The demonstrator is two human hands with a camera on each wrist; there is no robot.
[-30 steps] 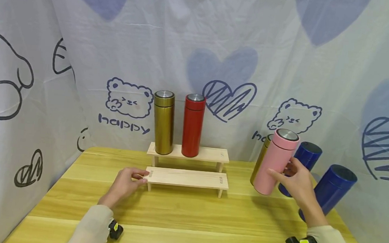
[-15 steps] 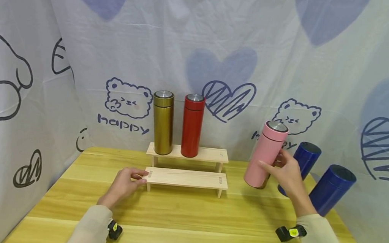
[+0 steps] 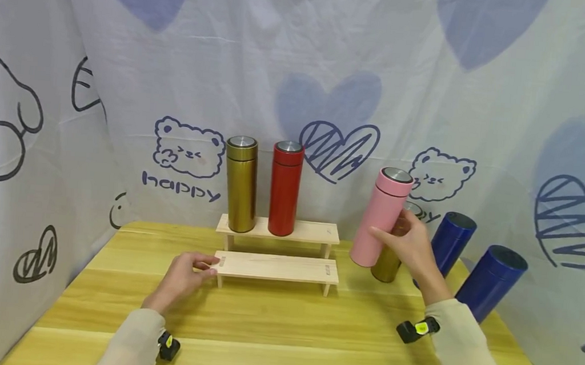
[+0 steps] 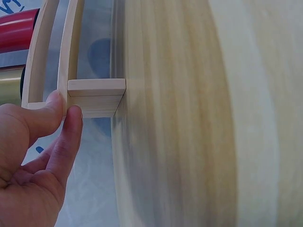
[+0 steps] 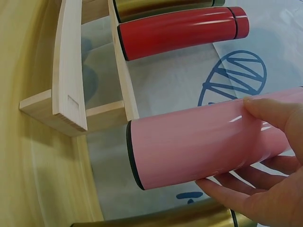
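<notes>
Pink flask (image 3: 381, 217): held clear of the table, tilted, right of the wooden step rack (image 3: 276, 266), steel cap uppermost. Right hand (image 3: 409, 246): fingers and thumb curled round the flask's lower body, forearm angled up from the table edge. Left hand (image 3: 182, 275): thumb and forefinger pinch the rack's lower step at its left end, wrist seemingly resting on the table. Writing: "happy" (image 3: 181, 186) printed on the backdrop, left of the rack.

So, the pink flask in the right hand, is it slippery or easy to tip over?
The pink flask looks glossy with sharp highlights, so probably slippery; the right hand wraps it fully. Tall and narrow, it would likely tip if set down tilted, as now. Rigid; likely rolls if laid flat.
</notes>
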